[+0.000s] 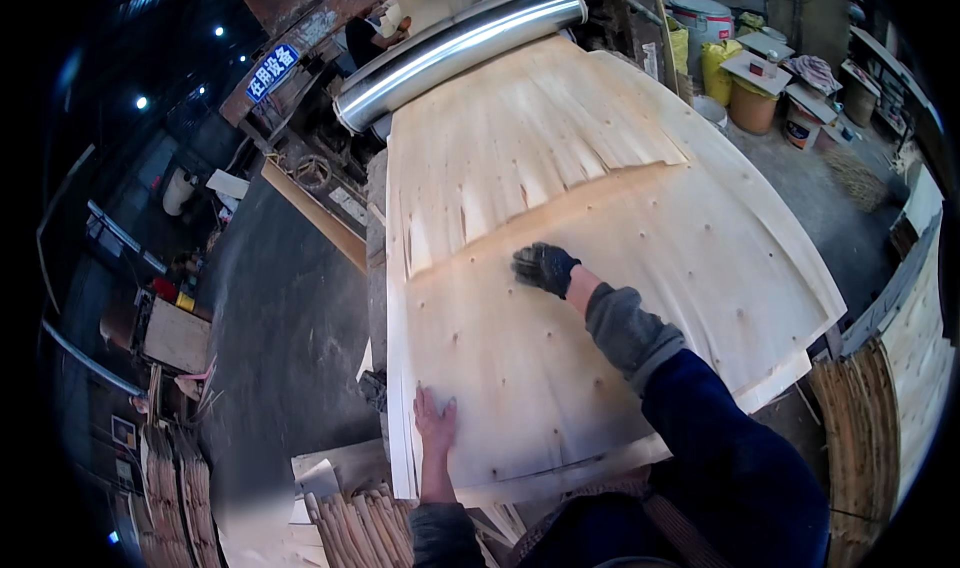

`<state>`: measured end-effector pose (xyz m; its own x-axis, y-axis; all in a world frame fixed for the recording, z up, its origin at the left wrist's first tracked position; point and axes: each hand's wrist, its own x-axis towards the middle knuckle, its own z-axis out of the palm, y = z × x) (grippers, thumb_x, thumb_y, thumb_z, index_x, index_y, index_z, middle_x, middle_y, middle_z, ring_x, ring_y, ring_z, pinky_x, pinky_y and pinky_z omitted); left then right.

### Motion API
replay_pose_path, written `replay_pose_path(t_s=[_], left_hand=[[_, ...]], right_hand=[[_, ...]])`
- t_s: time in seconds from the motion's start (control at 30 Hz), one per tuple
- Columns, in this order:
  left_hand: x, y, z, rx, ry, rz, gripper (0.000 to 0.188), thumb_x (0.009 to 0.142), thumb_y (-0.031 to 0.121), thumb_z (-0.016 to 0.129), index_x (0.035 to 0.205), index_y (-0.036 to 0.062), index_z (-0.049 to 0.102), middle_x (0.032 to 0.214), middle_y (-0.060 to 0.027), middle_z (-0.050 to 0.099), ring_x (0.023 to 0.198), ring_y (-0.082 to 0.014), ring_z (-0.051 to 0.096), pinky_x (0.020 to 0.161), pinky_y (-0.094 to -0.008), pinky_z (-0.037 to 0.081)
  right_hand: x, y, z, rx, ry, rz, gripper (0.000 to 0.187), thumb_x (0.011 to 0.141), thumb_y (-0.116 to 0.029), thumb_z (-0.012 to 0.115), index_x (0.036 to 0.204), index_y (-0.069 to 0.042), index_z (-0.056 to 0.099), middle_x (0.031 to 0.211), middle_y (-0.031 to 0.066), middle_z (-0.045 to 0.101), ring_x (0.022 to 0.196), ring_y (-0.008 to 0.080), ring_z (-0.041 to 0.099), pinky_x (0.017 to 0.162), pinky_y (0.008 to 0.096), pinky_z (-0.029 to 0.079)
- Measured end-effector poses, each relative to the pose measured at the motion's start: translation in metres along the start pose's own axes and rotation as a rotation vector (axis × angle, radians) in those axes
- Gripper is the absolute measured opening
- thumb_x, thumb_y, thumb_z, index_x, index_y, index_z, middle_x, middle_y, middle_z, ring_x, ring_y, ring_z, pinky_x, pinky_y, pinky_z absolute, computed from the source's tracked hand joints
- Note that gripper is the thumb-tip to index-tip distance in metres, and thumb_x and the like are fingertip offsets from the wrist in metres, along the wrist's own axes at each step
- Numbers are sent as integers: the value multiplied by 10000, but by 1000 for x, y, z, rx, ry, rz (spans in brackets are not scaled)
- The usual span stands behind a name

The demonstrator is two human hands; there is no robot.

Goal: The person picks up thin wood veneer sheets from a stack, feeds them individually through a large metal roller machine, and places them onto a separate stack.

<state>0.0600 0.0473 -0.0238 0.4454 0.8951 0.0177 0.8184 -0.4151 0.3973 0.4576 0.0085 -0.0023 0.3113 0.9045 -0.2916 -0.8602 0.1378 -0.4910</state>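
Observation:
A wide wood veneer sheet (650,238) with small knots lies in front of me, its right edge wavy. Over its far part lies another veneer sheet (510,138), split and ragged along the near edge, running up to a shiny metal roller (465,48). My right hand (543,268), in a dark glove, rests palm down on the lower sheet just short of that ragged edge, fingers stretched forward and slightly blurred. My bare left hand (435,416) lies near the lower sheet's left edge, fingers apart. Neither hand holds anything.
Behind the roller, another person's arm (385,36) shows. Veneer stacks (860,438) stand at right and lower left. Buckets (752,103), a yellow bag (716,68) and a broom (855,178) are at the far right. A handwheel (310,171) is left of the roller.

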Motion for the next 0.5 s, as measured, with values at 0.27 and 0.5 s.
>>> replay_pose_path(t_s=[0.27, 0.5], left_hand=[[1, 30, -32, -851, -127, -386, 543, 773, 69, 590, 1273, -3, 390, 1160, -121, 495, 866, -220, 568, 726, -326, 475], [32, -2, -77, -932, -246, -213, 500, 720, -95, 519, 1214, -52, 449, 1056, -118, 585, 877, -159, 587, 725, -258, 481]], right_hand=[[-208, 57, -28, -101, -160, 221, 374, 867, -107, 535, 1220, -59, 421, 1120, 209, 541, 1012, 363, 552, 892, 505, 447], [-344, 72, -53, -81, 22, 429, 270, 896, -212, 480, 1096, -35, 515, 1071, 200, 582, 965, 342, 579, 835, 482, 474]])
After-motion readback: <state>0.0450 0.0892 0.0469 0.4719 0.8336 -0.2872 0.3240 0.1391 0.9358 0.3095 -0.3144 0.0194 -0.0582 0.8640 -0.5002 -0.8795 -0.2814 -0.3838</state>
